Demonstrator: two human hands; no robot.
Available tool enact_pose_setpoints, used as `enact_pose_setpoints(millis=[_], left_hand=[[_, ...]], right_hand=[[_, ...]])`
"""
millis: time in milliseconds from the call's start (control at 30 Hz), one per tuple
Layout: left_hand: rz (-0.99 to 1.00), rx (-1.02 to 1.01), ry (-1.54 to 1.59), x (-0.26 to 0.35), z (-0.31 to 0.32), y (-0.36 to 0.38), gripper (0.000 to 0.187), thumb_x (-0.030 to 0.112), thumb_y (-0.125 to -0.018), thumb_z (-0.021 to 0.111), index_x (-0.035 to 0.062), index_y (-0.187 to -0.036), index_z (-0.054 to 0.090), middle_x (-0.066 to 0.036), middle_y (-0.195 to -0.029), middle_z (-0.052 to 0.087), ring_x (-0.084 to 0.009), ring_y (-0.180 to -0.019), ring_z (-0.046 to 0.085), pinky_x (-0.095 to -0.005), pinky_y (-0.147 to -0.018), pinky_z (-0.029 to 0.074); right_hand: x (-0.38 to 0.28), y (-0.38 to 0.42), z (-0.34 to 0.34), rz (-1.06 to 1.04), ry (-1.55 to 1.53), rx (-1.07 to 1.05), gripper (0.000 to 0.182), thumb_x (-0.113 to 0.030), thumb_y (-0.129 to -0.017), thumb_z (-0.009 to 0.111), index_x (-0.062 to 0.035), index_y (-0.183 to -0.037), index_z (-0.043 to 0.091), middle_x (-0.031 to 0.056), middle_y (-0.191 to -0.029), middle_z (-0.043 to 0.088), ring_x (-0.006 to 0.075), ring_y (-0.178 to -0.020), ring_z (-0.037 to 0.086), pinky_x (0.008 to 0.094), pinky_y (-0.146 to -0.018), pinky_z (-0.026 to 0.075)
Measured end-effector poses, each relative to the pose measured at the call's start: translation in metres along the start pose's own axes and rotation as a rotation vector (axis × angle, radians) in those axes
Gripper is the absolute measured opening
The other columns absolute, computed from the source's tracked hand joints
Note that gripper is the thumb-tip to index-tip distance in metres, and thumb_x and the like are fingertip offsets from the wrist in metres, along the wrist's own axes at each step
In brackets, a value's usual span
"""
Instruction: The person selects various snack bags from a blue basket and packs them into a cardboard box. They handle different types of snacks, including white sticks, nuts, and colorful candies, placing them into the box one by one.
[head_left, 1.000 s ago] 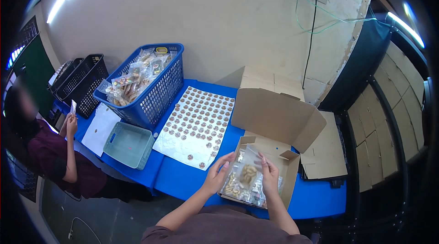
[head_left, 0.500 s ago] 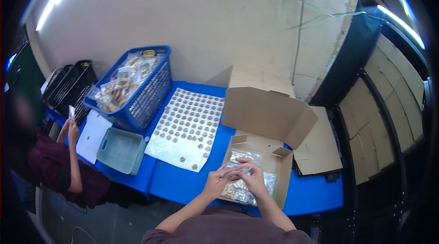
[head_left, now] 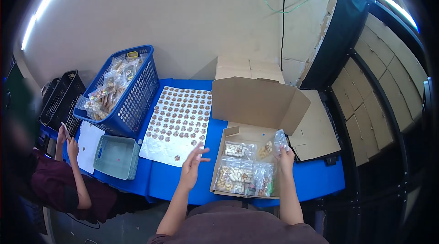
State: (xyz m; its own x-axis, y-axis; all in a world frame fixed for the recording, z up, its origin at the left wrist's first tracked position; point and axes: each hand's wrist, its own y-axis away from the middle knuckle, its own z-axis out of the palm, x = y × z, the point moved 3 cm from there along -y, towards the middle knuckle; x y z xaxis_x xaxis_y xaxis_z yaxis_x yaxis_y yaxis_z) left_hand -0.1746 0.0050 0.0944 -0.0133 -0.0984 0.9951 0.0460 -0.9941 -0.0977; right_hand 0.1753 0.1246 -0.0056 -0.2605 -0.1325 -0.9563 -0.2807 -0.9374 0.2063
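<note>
My left hand is open, fingers spread, over the lower right edge of a white sheet of round brown stickers. A small clear plastic bag is pinched in my right hand, above the right side of an open cardboard box. Inside the box lie a clear bag of white and tan pieces, a smaller such bag behind it, and a bag with colored bits at the right. A bag of tan pieces lies near my right hand.
A blue basket full of filled bags stands behind a greenish plastic tub. Black baskets are further left. Another person at the left holds a small packet. Flat cardboard lies right of the box.
My hands were together over the box and have moved apart. The left went left to the sticker sheet; the right went right with the bag. The view has shifted slightly.
</note>
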Motion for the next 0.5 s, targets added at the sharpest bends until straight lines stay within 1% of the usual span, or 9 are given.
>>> enact_pose_setpoints(millis=[67, 133, 200, 267, 300, 333, 400, 433, 500], left_hand=[[0.033, 0.267, 0.041, 0.006, -0.003, 0.002, 0.047, 0.019, -0.099, 0.036, 0.0035, -0.143, 0.034, -0.017, -0.127, 0.054, -0.0198, -0.092, 0.064, -0.0358, -0.093, 0.045], [0.024, 0.282, 0.020, 0.002, -0.006, 0.001, 0.048, 0.016, -0.097, 0.036, 0.0042, -0.143, 0.032, -0.017, -0.126, 0.053, -0.0180, -0.085, 0.065, -0.0358, -0.090, 0.046], [-0.010, 0.320, 0.055, -0.003, -0.005, 0.001, 0.046, 0.017, -0.097, 0.037, 0.0046, -0.142, 0.034, -0.016, -0.123, 0.055, -0.0188, -0.084, 0.065, -0.0362, -0.088, 0.047], [-0.020, 0.299, 0.065, -0.005, -0.003, 0.001, 0.045, 0.017, -0.097, 0.037, 0.0048, -0.141, 0.035, -0.016, -0.123, 0.055, -0.0188, -0.083, 0.066, -0.0360, -0.088, 0.047], [-0.024, 0.289, 0.032, -0.005, -0.003, 0.001, 0.046, 0.017, -0.097, 0.037, 0.0053, -0.142, 0.033, -0.016, -0.122, 0.055, -0.0185, -0.083, 0.065, -0.0357, -0.087, 0.047], [-0.027, 0.279, -0.002, -0.004, -0.003, 0.001, 0.047, 0.017, -0.097, 0.037, 0.0058, -0.142, 0.032, -0.016, -0.122, 0.055, -0.0182, -0.083, 0.065, -0.0354, -0.086, 0.047], [-0.026, 0.313, 0.023, -0.008, -0.006, 0.002, 0.048, 0.017, -0.097, 0.037, 0.0064, -0.143, 0.030, -0.015, -0.122, 0.055, -0.0179, -0.083, 0.065, -0.0353, -0.086, 0.047], [-0.020, 0.345, 0.049, -0.010, -0.007, 0.003, 0.048, 0.018, -0.097, 0.037, 0.0071, -0.144, 0.028, -0.014, -0.122, 0.055, -0.0176, -0.084, 0.065, -0.0352, -0.086, 0.046], [-0.031, 0.351, 0.037, -0.015, -0.012, 0.001, 0.049, 0.018, -0.098, 0.037, 0.0073, -0.144, 0.027, -0.014, -0.122, 0.055, -0.0175, -0.085, 0.065, -0.0356, -0.087, 0.046]], right_hand=[[0.023, -0.009, -0.006, 0.040, -0.053, 0.014, 0.025, -0.014, -0.095, 0.054, -0.0020, -0.117, 0.054, 0.0085, -0.105, 0.062, 0.0199, -0.094, 0.063, 0.0343, -0.076, 0.053], [0.049, -0.013, -0.006, 0.119, -0.319, -0.004, 0.030, -0.012, -0.093, 0.056, 0.0016, -0.119, 0.051, 0.0109, -0.108, 0.060, 0.0201, -0.095, 0.061, 0.0338, -0.075, 0.054], [0.073, -0.015, -0.009, 0.169, -0.380, -0.031, 0.031, -0.009, -0.092, 0.055, 0.0000, -0.121, 0.049, 0.0116, -0.112, 0.059, 0.0213, -0.101, 0.060, 0.0354, -0.080, 0.052], [0.092, -0.015, -0.016, 0.160, -0.146, 0.026, 0.033, -0.009, -0.090, 0.056, -0.0021, -0.122, 0.049, 0.0134, -0.118, 0.057, 0.0230, -0.107, 0.058, 0.0354, -0.083, 0.051], [0.091, -0.008, -0.016, 0.123, 0.008, 0.179, 0.038, -0.008, -0.086, 0.060, -0.0015, -0.122, 0.049, 0.0169, -0.122, 0.054, 0.0286, -0.113, 0.055, 0.0388, -0.091, 0.047], [0.091, 0.000, -0.013, 0.128, 0.011, 0.180, 0.038, -0.008, -0.086, 0.060, -0.0015, -0.122, 0.049, 0.0169, -0.122, 0.054, 0.0286, -0.113, 0.055, 0.0388, -0.091, 0.047], [0.065, 0.020, -0.007, -0.498, 0.806, 0.341, 0.044, -0.009, -0.082, 0.063, -0.0009, -0.123, 0.050, 0.0186, -0.126, 0.051, 0.0347, -0.119, 0.049, 0.0411, -0.100, 0.040], [0.056, 0.028, -0.005, -0.494, 0.812, 0.341, 0.044, -0.009, -0.082, 0.063, -0.0009, -0.123, 0.050, 0.0186, -0.126, 0.051, 0.0347, -0.119, 0.049, 0.0411, -0.100, 0.040], [0.043, 0.035, 0.008, -0.465, 0.849, 0.048, 0.045, -0.009, -0.081, 0.062, -0.0025, -0.124, 0.052, 0.0195, -0.125, 0.053, 0.0386, -0.125, 0.042, 0.0411, -0.107, 0.032]])
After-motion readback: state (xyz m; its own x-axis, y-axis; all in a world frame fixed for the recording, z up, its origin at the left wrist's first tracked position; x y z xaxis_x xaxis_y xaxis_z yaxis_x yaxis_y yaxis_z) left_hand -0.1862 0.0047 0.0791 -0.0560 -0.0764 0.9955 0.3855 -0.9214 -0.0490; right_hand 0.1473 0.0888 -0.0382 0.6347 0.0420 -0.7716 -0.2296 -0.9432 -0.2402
